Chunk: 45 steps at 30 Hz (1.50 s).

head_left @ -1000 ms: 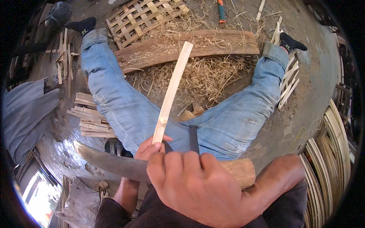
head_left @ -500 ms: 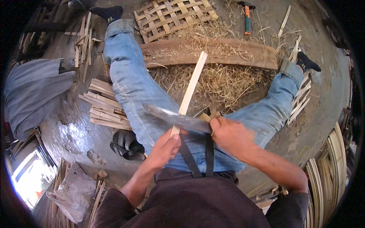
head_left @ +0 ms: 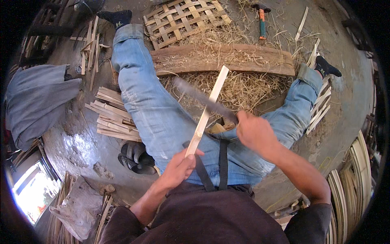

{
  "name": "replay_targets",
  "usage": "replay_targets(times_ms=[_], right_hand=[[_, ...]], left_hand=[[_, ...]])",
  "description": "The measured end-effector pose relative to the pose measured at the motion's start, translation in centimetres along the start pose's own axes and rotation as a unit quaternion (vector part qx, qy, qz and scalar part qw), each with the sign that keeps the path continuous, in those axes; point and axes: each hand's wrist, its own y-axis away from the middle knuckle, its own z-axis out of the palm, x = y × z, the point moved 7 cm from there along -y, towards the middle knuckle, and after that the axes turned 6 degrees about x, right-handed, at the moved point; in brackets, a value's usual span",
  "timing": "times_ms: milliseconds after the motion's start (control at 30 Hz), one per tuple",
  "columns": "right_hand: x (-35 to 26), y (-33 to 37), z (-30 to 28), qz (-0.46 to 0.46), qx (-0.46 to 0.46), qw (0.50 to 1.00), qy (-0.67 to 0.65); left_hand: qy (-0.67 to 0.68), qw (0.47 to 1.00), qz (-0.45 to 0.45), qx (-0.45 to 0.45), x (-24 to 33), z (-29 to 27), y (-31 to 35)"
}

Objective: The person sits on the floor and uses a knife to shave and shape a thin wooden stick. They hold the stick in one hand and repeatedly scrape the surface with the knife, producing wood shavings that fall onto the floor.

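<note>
Left hand [head_left: 178,168] shut tight on bottom end of long bamboo strip [head_left: 207,110], held tilted up over lap. Right hand [head_left: 254,132] clamped on handle of big knife [head_left: 203,99], blade laid across strip. Hands apart. Wooden plank [head_left: 223,59] lying past knees in straw [head_left: 243,87]. Stack of cut strips [head_left: 113,118] beside left leg.
</note>
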Motion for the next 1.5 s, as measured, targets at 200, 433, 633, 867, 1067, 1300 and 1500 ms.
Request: replay_targets(times_ms=[200,433,633,867,1067,1300,1500], right_hand=[[8.8,-2.6,-3.1,0.142,0.092,0.985,0.022],[-0.4,1.5,1.2,0.039,-0.019,0.997,-0.063],[2.6,3.0,1.6,0.067,0.018,0.996,-0.049],[6.4,0.9,1.0,0.117,0.091,0.984,-0.103],[2.9,-2.5,4.3,0.284,0.179,0.683,-0.648],[-0.6,-1.1,0.8,0.134,0.108,0.945,-0.278],[-2.3,5.2,2.1,-0.084,-0.011,0.996,-0.001]], left_hand=[[-0.01,0.999,-0.021,-0.024,-0.3,-0.6,1.4],[0.066,0.995,-0.069,-0.036,1.9,-0.3,0.1],[0.074,0.989,-0.106,-0.075,0.6,-0.7,1.6],[0.082,0.984,-0.126,-0.091,-0.1,-0.5,1.8],[-0.027,0.994,-0.056,-0.093,0.0,0.8,1.4],[0.005,1.0,-0.022,-0.021,1.4,0.0,0.4],[-0.003,0.999,-0.036,0.019,0.4,-0.3,0.1]])
